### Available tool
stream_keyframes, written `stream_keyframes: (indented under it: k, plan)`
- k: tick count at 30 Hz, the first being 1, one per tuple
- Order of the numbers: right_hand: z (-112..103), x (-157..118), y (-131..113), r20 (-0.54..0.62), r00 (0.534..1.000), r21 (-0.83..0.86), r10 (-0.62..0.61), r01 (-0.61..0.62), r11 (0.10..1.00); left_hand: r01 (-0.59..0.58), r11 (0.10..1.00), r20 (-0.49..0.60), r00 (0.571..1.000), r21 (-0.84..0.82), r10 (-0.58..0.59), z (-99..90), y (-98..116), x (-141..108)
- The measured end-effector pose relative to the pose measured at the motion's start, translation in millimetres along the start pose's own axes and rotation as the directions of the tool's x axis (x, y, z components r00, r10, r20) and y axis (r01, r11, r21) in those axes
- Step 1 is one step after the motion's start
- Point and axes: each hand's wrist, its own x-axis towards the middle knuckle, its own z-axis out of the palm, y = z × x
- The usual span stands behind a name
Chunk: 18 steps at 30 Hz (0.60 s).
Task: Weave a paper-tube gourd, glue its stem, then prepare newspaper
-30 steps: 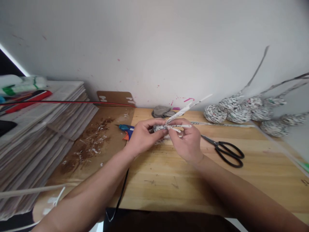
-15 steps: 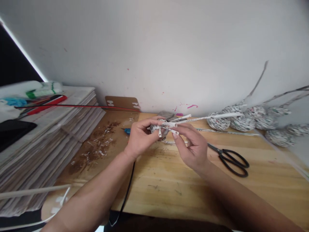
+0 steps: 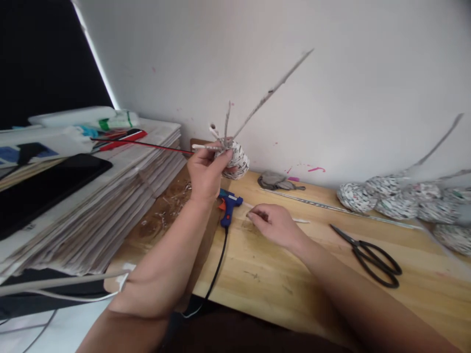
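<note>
My left hand (image 3: 206, 171) is raised and closed around a ball woven from rolled newspaper strips (image 3: 241, 161). Several paper ends fan out at the ball's top, one long stem (image 3: 272, 91) slanting up to the right. My right hand (image 3: 274, 223) is low over the table, thumb and fingers curled into a pinch; I cannot make out what is between the fingertips. A thin pale paper stick (image 3: 303, 221) lies behind that hand, partly hidden by it. Just left of my right fingertips is a blue hot glue gun (image 3: 228, 208) with an orange trigger, its cord running toward the front edge.
Black-handled scissors (image 3: 368, 257) lie at right on the wooden table (image 3: 312, 294). More woven paper balls (image 3: 397, 201) sit along the wall, near a long thin rod (image 3: 324, 205) and a grey cloth (image 3: 277, 181). A newspaper stack (image 3: 147, 181) bearing a black phone (image 3: 62, 189) stands left.
My left hand has lifted the woven ball up and turned it, so its stem points upward. My right hand has let go of the paper ends and dropped to the table. The view has swung left.
</note>
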Motion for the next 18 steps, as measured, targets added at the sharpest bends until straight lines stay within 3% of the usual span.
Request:
stream_keyframes:
  k: [3, 6, 14, 18]
  plan:
    - [12.4, 11.4, -28.1, 0.056, 0.998, -0.176, 0.025, -0.015, 0.984, -0.026, 1.000, -0.023, 0.999, 0.002, 0.026, -3.6, -3.2, 5.8]
    - [29.6, 18.3, -44.0, 0.033, 0.999, -0.292, 0.037, -0.026, 0.956, -0.026, 0.999, -0.026, 0.999, 0.028, 0.026, -6.1, -7.6, 8.6]
    - [39.7, 35.7, -31.3, 0.112, 0.975, -0.095, 0.189, -0.179, 0.979, 0.003, 0.999, -0.024, 1.000, 0.034, -0.003, -8.9, -11.2, 10.2]
    - [40.1, 46.2, -28.6, 0.222, 0.935, 0.003, 0.278, -0.285, 0.958, 0.016, 0.998, -0.011, 1.000, 0.061, -0.016, -9.5, -13.2, 9.8]
